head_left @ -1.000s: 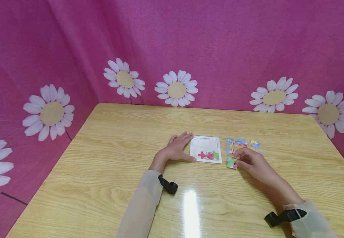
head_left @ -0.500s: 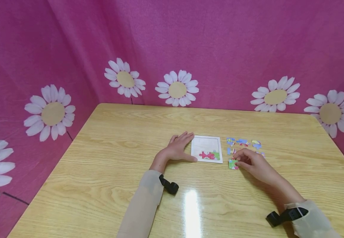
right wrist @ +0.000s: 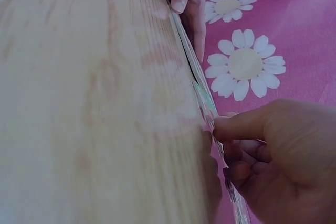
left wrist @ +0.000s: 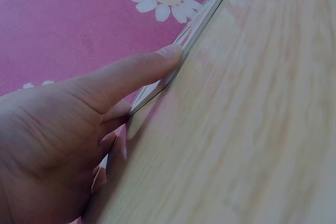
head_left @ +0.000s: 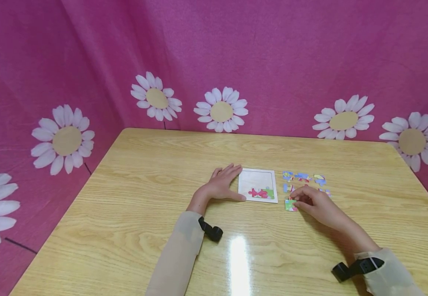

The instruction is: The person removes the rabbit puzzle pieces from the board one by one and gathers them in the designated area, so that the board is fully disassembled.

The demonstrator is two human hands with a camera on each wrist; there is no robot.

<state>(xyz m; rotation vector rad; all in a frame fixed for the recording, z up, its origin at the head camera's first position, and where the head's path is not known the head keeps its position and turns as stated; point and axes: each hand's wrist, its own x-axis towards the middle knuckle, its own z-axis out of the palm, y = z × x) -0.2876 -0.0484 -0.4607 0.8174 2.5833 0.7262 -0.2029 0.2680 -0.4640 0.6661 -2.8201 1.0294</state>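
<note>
In the head view a square white puzzle tray [head_left: 257, 176] lies on the table with pink and green puzzle pieces [head_left: 260, 193] in its lower right part. My left hand [head_left: 221, 184] steadies its left side, fingers spread at the upper corner and thumb at the lower edge. The thumb [left wrist: 157, 62] rests on the tray's rim in the left wrist view. To the tray's right, my right hand [head_left: 315, 203] pinches a green puzzle piece [head_left: 290, 205] with pink parts between thumb and fingers, low over the table. Its far end is hidden by the fingertips.
Several loose blue puzzle pieces [head_left: 302, 177] lie in rows right of the tray, some partly behind my right hand. The wooden table [head_left: 143, 181] ends at a pink curtain [head_left: 273, 61] with daisies. Black cameras sit at both wrists.
The pinched green piece has come down slightly towards me and lies flatter than a second ago. My left hand keeps its place on the tray; the whole view has shifted a little.
</note>
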